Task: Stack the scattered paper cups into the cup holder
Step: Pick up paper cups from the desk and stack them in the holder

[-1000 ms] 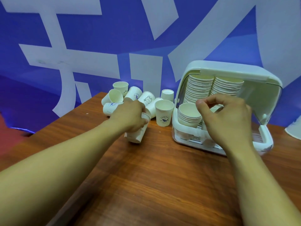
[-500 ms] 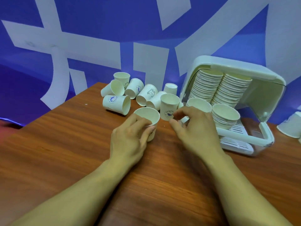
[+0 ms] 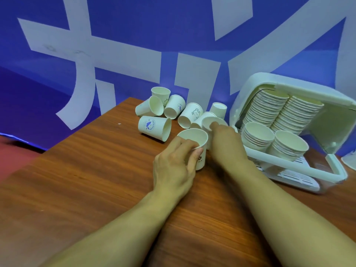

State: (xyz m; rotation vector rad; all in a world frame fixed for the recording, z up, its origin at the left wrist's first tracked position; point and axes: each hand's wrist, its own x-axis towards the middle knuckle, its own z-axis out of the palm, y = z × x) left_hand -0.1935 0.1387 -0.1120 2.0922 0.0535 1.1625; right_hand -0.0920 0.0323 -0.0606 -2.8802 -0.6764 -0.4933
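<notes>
My left hand (image 3: 176, 162) grips an upright white paper cup (image 3: 194, 138) standing on the wooden table (image 3: 96, 180). Just behind it, my right hand (image 3: 225, 138) holds a second upright cup (image 3: 209, 121) by its rim and side. Several more white cups (image 3: 155, 128) lie scattered at the table's back, most on their sides. To the right stands the white cup holder (image 3: 269, 158) with its lid up, holding two long stacks of cups (image 3: 269, 106) and two short stacks (image 3: 258, 135) in front.
A blue wall with large white shapes (image 3: 173, 45) rises right behind the table. The table's left edge (image 3: 63, 137) runs diagonally. Another white cup (image 3: 349, 162) shows partly at the far right edge.
My right hand has moved from beside the left hand's cup back onto the upright cup behind it. The left hand keeps its cup on the table. The camera has shifted right.
</notes>
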